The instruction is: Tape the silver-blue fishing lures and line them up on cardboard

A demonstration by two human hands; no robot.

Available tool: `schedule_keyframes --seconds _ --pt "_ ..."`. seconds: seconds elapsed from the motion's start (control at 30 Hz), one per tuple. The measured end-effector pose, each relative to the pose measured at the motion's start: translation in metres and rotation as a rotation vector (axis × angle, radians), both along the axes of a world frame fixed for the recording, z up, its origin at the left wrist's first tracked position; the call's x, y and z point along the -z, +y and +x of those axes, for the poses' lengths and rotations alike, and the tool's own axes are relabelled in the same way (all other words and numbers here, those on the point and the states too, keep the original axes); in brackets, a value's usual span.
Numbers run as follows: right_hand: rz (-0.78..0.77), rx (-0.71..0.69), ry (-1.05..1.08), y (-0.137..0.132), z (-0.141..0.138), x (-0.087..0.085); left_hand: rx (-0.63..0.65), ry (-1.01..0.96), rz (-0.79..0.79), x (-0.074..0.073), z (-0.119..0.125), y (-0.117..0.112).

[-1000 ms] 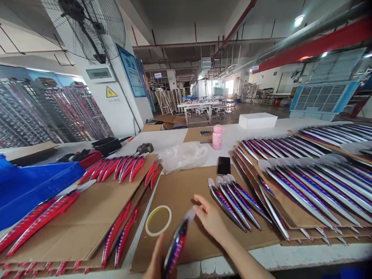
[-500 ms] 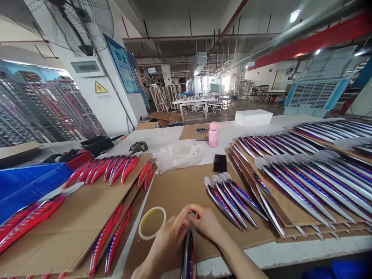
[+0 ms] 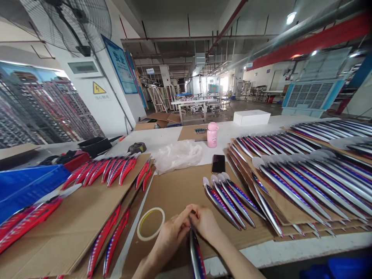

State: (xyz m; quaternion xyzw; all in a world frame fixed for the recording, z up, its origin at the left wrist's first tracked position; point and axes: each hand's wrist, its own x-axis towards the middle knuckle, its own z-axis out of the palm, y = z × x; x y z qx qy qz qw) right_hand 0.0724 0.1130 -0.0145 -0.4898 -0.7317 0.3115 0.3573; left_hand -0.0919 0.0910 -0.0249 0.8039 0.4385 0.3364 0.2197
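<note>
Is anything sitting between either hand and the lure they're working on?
Nothing visible is: the left hand and right hand meet at the far end of the lure, though the fingers hide the exact contact. The tape roll lies left of them, the loose lures to the right.

yellow lightning-bolt warning triangle (image 3: 99, 88) on white pillar (image 3: 95, 116), blurred caption (image 3: 102, 97) beneath, blue poster (image 3: 121, 68) with unreadable lettering (image 3: 118, 60)

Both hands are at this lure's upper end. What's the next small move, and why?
Probably lift the right hand slightly away while the left hand steadies the fishing lure. The two hands crowd its upper end and hide the tip, so uncovering it should let you check that end.
</note>
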Motion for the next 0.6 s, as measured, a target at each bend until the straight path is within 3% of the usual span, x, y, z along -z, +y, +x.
schedule_keyframes --seconds 0.13,0.23,0.47,0.6 --pt "-0.035 -0.056 -0.034 -0.003 0.014 -0.008 -0.079 -0.120 -0.256 0.004 0.008 -0.003" --pt "-0.065 -0.165 -0.069 -0.005 0.026 -0.015 -0.112 -0.162 -0.319 0.005 0.014 -0.003" --pt "-0.053 -0.136 -0.091 -0.006 0.027 -0.012 -0.114 -0.279 -0.360 0.007 0.017 -0.001" --pt "-0.019 -0.116 -0.062 -0.006 0.026 -0.005 -0.157 -0.375 -0.274 0.000 0.011 -0.002"
